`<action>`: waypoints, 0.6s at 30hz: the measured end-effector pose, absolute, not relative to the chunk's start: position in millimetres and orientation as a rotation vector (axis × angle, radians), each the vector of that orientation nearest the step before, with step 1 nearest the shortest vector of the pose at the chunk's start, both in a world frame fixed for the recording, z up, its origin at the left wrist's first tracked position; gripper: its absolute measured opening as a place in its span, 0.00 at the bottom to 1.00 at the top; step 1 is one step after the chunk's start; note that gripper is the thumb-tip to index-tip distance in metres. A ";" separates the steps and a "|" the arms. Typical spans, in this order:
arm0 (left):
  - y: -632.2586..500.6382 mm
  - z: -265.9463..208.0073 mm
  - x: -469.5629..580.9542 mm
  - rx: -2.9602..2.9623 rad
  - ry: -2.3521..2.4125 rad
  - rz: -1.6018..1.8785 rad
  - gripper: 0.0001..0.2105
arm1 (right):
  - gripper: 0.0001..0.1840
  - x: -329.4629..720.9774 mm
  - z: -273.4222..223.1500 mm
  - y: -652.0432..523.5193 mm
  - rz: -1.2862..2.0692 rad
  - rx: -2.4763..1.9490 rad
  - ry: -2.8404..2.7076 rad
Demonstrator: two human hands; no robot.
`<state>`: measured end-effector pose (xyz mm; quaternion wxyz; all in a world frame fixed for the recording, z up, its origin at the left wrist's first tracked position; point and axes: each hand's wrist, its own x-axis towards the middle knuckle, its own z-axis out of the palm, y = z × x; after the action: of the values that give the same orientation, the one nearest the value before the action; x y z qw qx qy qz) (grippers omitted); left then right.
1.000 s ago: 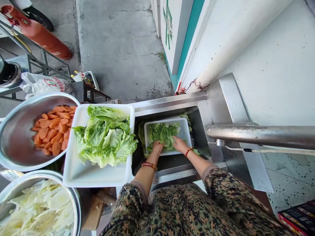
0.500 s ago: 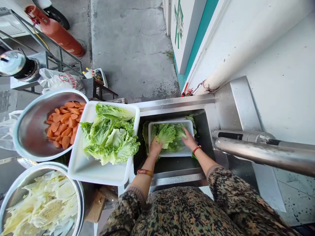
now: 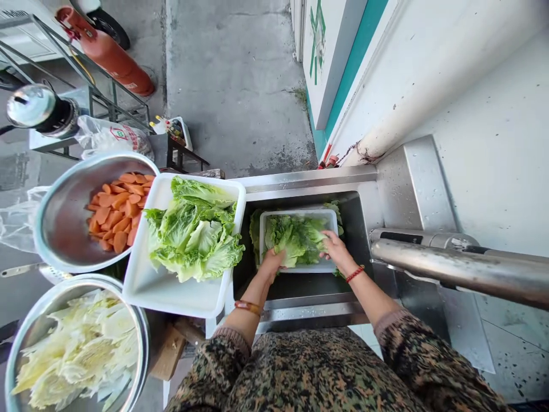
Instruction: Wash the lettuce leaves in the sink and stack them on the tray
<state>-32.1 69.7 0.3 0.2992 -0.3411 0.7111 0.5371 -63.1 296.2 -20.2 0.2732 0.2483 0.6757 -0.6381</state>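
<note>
Both my hands are over a white plastic basin (image 3: 298, 213) standing in the steel sink (image 3: 300, 289). Green lettuce leaves (image 3: 294, 240) fill the basin, apparently in water. At its left side my left hand (image 3: 273, 262) is closed on a lettuce leaf, thumb on top. Across from it, my right hand (image 3: 335, 249) grips the pale end of another leaf, its fingertips partly hidden by the greens. More leaves (image 3: 254, 229) lie in the sink around the basin's edges.
Left of the sink sits a white tray (image 3: 171, 294) with lettuce leaves. Beyond it stand a metal bowl (image 3: 62, 212) of sliced carrots and a pot (image 3: 144, 343) of cut cabbage. A thick metal pipe (image 3: 450, 260) juts in from the right; a red gas cylinder (image 3: 111, 60) stands far left.
My right hand has drawn slightly right with its leaf, and my left hand has turned a little. The leaves between them have shifted. The view has also moved slightly.
</note>
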 end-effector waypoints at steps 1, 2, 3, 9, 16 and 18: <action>71.4 4.8 -26.8 -0.945 1.857 1.519 0.15 | 0.21 -56.6 -11.2 299.1 -1.869 0.726 1.648; 73.8 8.4 -21.6 -0.993 1.811 1.624 0.15 | 0.20 -50.0 -2.7 300.4 -1.964 0.764 1.493; 76.9 11.1 -16.6 -1.037 1.752 1.733 0.16 | 0.18 -43.8 5.1 300.0 -2.027 0.796 1.356; 97.0 18.3 1.5 -1.040 1.505 2.061 0.20 | 0.13 -20.1 28.1 265.3 -2.119 0.811 1.012; 114.6 24.4 9.0 -0.986 1.356 2.297 0.26 | 0.20 -8.5 5.9 232.1 -1.781 0.493 2.044; 119.4 24.9 9.3 -0.970 1.326 2.348 0.24 | 0.24 -6.5 1.4 229.1 -1.734 0.429 2.125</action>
<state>9.3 119.4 24.9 0.1373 -0.3354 0.4582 0.8116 -6.5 229.1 1.4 0.1817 0.1519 0.7527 -0.6143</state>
